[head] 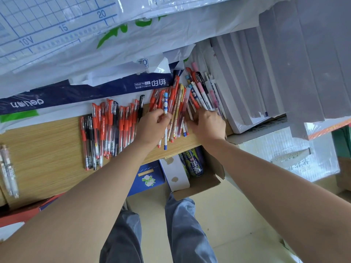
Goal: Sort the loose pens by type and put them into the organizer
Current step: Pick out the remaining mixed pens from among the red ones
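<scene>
A row of red and black gel pens (106, 130) lies side by side on the wooden shelf (43, 154). To the right sits a mixed heap of red, yellow, pink and patterned pens (182, 99). My left hand (152, 126) pinches a white pen with a blue cap (165, 105) at the heap's near edge. My right hand (207, 126) rests on the right part of the heap, fingers curled among white and pink pens (205, 95). No organizer can be made out.
Two pale pens (8, 171) lie at the shelf's far left. Plastic-wrapped paper packs (85, 54) hang over the back. Grey stacked paper reams (284, 73) stand at the right. Below the shelf edge is an open cardboard box (201, 183) with a can.
</scene>
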